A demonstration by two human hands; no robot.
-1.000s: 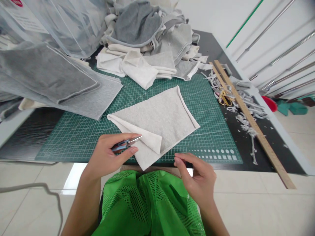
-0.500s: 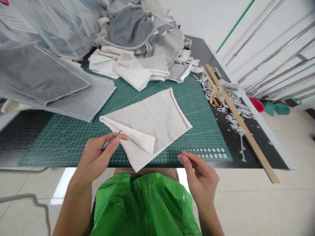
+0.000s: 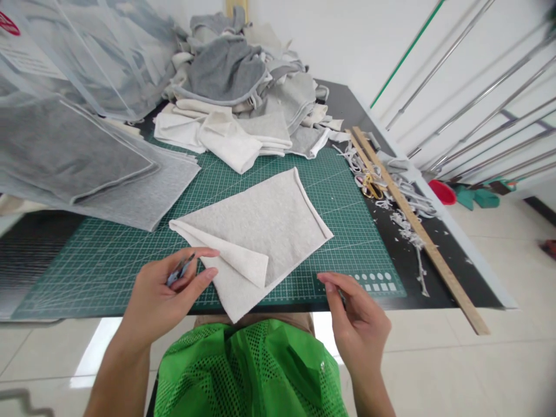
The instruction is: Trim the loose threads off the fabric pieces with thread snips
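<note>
**Folded fabric panel on the cutting mat, small blade in the left hand**

Green gridded cutting mat (image 3: 347, 191) covers the near part of the dark table (image 3: 438, 272); at its far edge rises a heap of grey and cream fabric pieces (image 3: 243, 87), and a stack of darker grey panels (image 3: 87, 162) overlaps its left side; along the right lie a long wooden ruler (image 3: 417, 226), gold-handled scissors (image 3: 370, 186) and scattered fabric trimmings (image 3: 408, 223).

Mid-mat lies a pale heathered fabric panel (image 3: 269, 226), set askew, its near corner folded back over itself and its tip hanging past the table's edge; the left hand (image 3: 165, 289) sits just beside that fold, fingers pinching a small blue-handled cutting tool (image 3: 179, 271); the right hand (image 3: 358, 315) hovers at the mat's near edge, fingers loosely curled and holding nothing.
</note>
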